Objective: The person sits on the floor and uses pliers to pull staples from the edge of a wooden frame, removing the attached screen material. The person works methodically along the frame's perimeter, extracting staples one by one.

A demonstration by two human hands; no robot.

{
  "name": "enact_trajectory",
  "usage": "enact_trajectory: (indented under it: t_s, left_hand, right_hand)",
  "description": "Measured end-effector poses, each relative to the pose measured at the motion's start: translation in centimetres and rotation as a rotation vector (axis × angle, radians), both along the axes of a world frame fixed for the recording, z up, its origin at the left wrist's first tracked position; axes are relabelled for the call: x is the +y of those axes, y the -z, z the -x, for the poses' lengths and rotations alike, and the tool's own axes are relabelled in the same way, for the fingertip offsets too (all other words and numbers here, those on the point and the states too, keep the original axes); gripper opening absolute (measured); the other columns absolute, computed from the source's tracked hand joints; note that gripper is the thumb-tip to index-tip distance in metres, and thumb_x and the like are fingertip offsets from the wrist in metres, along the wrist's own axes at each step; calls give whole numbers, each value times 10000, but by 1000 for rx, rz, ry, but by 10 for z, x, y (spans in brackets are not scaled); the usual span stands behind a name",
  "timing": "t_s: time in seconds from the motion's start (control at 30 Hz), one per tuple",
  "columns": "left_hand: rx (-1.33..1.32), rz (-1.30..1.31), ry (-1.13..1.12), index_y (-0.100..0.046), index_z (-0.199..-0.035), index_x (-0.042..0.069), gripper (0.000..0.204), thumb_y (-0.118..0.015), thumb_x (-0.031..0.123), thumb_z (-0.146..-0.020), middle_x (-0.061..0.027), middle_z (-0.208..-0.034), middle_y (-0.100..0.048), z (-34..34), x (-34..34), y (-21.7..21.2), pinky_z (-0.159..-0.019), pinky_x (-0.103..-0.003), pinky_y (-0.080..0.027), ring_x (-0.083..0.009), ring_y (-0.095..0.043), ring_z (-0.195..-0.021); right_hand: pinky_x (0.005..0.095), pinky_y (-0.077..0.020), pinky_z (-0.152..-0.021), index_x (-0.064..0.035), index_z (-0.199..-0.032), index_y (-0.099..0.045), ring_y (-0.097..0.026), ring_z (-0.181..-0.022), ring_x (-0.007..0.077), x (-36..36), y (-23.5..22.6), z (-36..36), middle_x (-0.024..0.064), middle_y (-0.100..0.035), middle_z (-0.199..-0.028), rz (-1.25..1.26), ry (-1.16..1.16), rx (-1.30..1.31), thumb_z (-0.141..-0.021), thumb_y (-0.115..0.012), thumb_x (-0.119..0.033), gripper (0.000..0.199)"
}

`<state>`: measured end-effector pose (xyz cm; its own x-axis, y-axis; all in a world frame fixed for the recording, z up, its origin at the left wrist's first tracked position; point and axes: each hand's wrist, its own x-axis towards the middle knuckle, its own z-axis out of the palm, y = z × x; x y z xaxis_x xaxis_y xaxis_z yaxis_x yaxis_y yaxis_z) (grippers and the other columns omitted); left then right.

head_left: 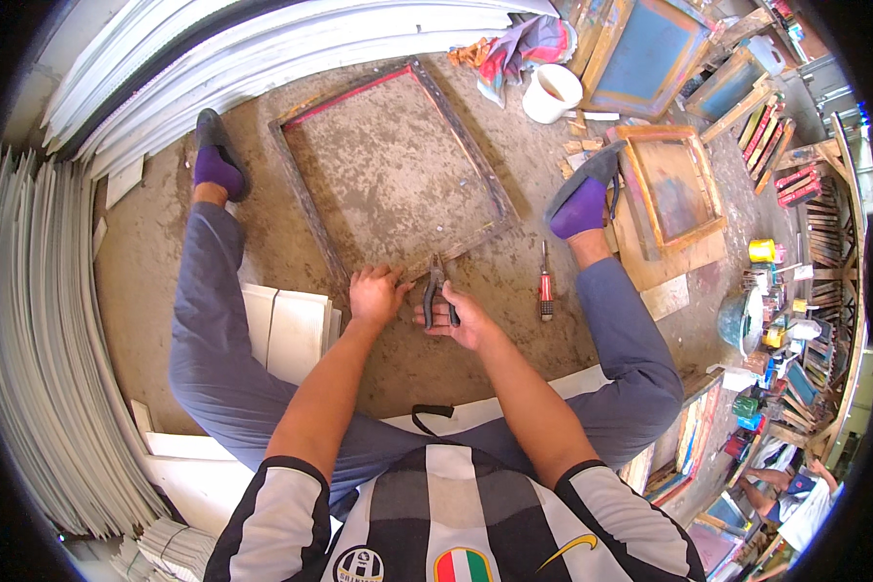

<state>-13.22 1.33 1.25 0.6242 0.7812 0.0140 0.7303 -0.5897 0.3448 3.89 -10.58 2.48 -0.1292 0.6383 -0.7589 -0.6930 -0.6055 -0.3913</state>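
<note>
Landmark: wooden frame (395, 170), flat on dirt floor (155, 262) between person's spread legs.

- Left hand (376, 294): fingers curled over frame's near rail, pressing down.
- Right hand (456, 317): closed around handles of pliers (436, 288); nose points at near rail, right of left hand.
- Red-handled screwdriver (545, 284): on floor, just right of frame's near corner.
- White cup (551, 92): beyond frame's far right corner.

Handling, judged: frame rigid, light, rough rails; grip rail, avoid open centre. Pliers steel, stiff; hold at handle ends for leverage. Slip possible.
</note>
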Motion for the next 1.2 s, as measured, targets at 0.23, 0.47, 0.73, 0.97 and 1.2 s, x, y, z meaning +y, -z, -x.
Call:
enact_trajectory:
  t_s: [0.23,0.47,0.73,0.97,1.2]
  left_hand:
    - [-81,-7,-2,-755,-1084,154,374,-774,359,-772,-60,-936,-680,2,1,5,-806,-430,-510,-298,-641,-928]
    - [-146,91,-4,-770,-1016,112,341,-766,373,-797,-97,-877,-680,3,5,3,-743,-440,-520,-319,-660,-858]
    - [-294,676,-366,-776,-915,31,605,-540,587,-952,-138,-745,-711,10,33,1,-660,-372,-520,-248,-685,-680]
    - [-688,943,-484,-739,-978,-71,699,-429,554,-1022,-152,-849,-725,14,42,7,-704,-336,-527,-193,-668,-730]
    - [-719,893,-499,-728,-991,-87,707,-440,558,-1016,-166,-874,-722,13,43,22,-704,-330,-539,-203,-670,-744]
  right_hand:
    - [476,-521,-896,-93,-1249,-535,-667,-1071,336,4,8,23,208,-663,-1183,-48,203,197,-1025,-403,-537,514]
    - [475,-513,-913,-87,-1274,-509,-652,-1078,332,9,9,42,197,-647,-1191,-27,297,158,-1039,-355,-533,527]
    - [466,-465,-970,-88,-1286,-488,-602,-1157,311,49,9,92,170,-633,-1224,66,701,181,-1059,-296,-508,515]
    - [464,-532,-850,-73,-1264,-473,-658,-982,310,76,18,107,159,-637,-1124,169,775,-172,-1065,-331,-470,466]
    - [469,-556,-788,-45,-1140,-508,-668,-896,284,75,14,93,133,-647,-963,181,760,1,-1062,-330,-475,471]
